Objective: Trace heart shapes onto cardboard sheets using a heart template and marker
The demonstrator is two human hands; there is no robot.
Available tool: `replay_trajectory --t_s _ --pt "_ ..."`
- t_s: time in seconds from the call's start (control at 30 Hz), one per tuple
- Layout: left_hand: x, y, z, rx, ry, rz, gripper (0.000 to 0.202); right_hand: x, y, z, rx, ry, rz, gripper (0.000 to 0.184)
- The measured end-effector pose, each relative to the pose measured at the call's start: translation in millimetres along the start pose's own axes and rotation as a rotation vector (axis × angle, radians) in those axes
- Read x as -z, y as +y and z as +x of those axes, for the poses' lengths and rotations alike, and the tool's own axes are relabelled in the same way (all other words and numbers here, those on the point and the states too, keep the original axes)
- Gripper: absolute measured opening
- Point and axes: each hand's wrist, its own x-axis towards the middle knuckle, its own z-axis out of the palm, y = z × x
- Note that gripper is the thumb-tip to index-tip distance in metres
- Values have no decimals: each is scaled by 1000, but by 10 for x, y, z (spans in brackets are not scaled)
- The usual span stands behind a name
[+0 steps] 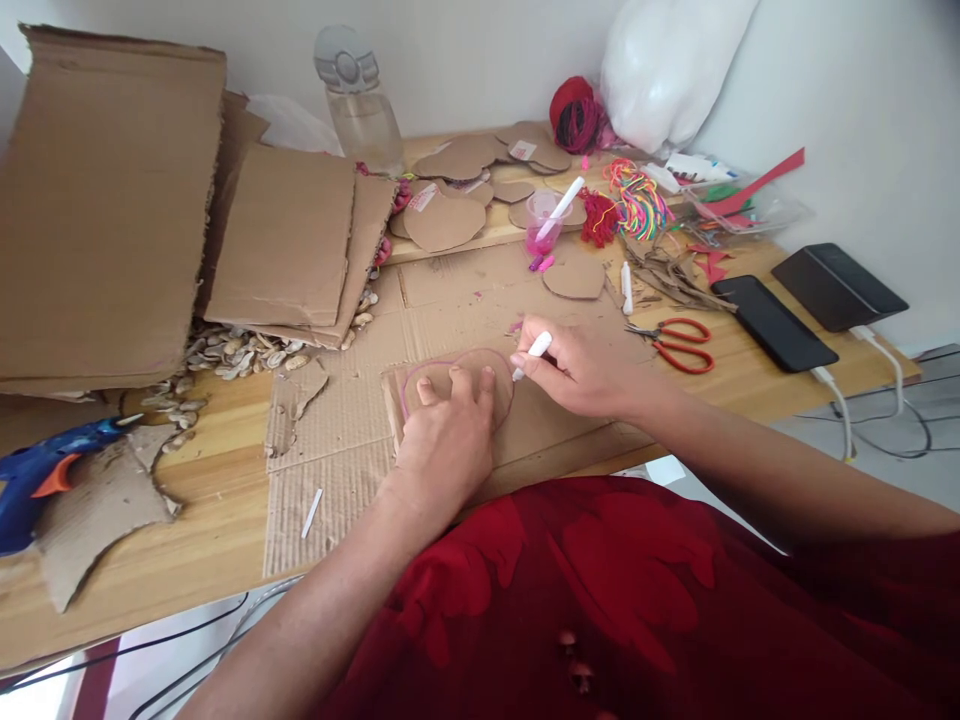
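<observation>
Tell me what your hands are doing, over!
Left hand flat on cardboard shape. Right hand gripping white marker, tip at its edge. Scissors lie apart.

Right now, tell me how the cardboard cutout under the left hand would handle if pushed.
Probably light and stiff: the cardboard cutout lies flat and thin. It would likely slide on the cardboard sheet; the left hand presses it down while the right hand traces with a marker.

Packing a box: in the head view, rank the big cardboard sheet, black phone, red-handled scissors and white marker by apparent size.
1. big cardboard sheet
2. black phone
3. red-handled scissors
4. white marker, partly hidden in the right hand, so its length is unsure
</observation>
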Motion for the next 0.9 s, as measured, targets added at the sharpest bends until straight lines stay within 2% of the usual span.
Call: replay_trajectory --t_s 0.2,0.37,0.53,0.7,0.9 --pt "1 8 1 1 -1 10 60 -1 34 171 -60 24 -35 16" --pt "-16 7 6 -4 5 16 61 -50 136 383 28 83 18 14" --pt "-3 5 8 -1 -21 3 62 6 67 197 -37 44 -71 16" --pt "-8 3 11 3 -18 -24 59 10 -18 -18 -11 2 -55 17" --pt "-13 3 19 -8 -44 -26 63 -74 98 216 -19 77 -29 15"
